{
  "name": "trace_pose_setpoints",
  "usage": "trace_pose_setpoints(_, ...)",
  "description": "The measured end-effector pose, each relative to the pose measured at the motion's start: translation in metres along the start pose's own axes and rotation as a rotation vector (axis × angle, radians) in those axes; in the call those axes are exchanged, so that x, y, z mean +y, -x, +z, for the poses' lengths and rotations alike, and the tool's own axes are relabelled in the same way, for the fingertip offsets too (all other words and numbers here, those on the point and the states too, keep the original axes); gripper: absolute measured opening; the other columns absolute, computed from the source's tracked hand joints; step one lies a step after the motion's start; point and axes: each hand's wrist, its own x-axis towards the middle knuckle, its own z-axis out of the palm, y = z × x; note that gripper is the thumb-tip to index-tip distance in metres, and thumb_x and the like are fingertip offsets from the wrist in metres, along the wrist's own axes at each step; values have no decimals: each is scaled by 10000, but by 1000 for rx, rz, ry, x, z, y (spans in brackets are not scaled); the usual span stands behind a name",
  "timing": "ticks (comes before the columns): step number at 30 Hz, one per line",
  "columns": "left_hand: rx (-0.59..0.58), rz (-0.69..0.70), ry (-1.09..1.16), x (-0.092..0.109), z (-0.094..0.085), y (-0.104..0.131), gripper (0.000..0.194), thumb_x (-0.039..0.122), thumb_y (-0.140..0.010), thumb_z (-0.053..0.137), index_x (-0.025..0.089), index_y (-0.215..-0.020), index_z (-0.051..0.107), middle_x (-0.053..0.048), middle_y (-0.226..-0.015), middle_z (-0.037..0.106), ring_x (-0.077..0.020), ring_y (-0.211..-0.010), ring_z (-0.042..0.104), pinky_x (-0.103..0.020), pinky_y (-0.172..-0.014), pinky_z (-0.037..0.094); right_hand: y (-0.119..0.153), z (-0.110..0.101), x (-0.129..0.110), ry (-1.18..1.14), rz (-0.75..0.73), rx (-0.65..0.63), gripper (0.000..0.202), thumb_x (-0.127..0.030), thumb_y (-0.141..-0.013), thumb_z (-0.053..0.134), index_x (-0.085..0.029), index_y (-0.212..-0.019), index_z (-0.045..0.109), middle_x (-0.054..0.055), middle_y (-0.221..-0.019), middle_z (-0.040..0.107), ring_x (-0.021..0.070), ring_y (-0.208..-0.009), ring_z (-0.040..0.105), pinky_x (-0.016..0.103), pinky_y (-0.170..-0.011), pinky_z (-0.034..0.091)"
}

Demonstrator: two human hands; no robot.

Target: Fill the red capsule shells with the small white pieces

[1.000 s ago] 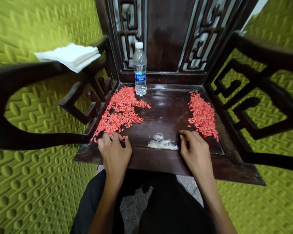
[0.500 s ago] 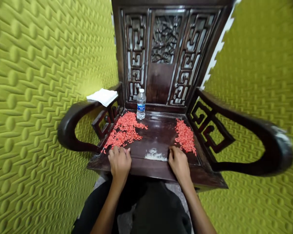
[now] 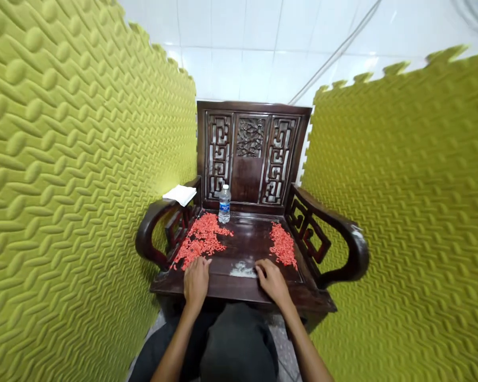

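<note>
My left hand [image 3: 196, 279] rests palm down on the front of the dark wooden chair seat [image 3: 242, 289]. Its fingers lie forward with the thumb out to the side, and nothing shows in it. Just beyond its fingertips spreads a wide scatter of small red pieces [image 3: 202, 237], too small to name. My right hand [image 3: 272, 280] is also on the front of the seat, fingers loosely bent and thumb apart, with no object seen in it. A smaller patch of red pieces [image 3: 282, 245] lies beyond it. Between the hands is a whitish worn patch [image 3: 242, 269].
A clear water bottle [image 3: 224, 204] with a blue label stands upright at the seat's back left. Folded white tissue [image 3: 180, 194] lies on the left armrest [image 3: 145, 233]. The right armrest [image 3: 358, 249] curves forward. Green foam mats [image 3: 83, 159] flank the chair, with a carved backrest [image 3: 247, 178] behind.
The view has tilted up and drawn back, bringing the white tiled wall into sight. My right hand's fingers have loosened a little. The bottle and red pieces stay in place.
</note>
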Motion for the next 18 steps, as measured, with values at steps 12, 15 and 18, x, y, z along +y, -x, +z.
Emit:
trace_pose_setpoints(12,-42,-21,372,-13,8,-1,171,160,-998,535,216,-967,693,-96,-993,789,-283,-996,755,-386,-905,548,-1,-8,-7,-20,-240,-185,286,-219,-1084,585,-290,-1240,815,85,-1152,710,240,-1083,691,366,-958,558)
trace_pose_setpoints(15,-106,-14,467,-7,14,-7,131,157,-995,587,193,-1008,713,-81,-964,778,-263,-936,758,-411,-904,589,-2,-2,-5,-63,-246,-172,178,-271,-1078,647,-202,-1175,779,73,-1146,737,228,-1080,714,403,-953,599)
trace_pose_setpoints(18,-232,28,570,8,29,-11,229,338,-1032,705,146,-1157,716,-74,-1106,754,-216,-974,740,-433,-919,630,-7,9,-6,-117,-249,-164,204,-344,-1067,694,-162,-1149,736,67,-1151,753,216,-1049,736,427,-938,634)
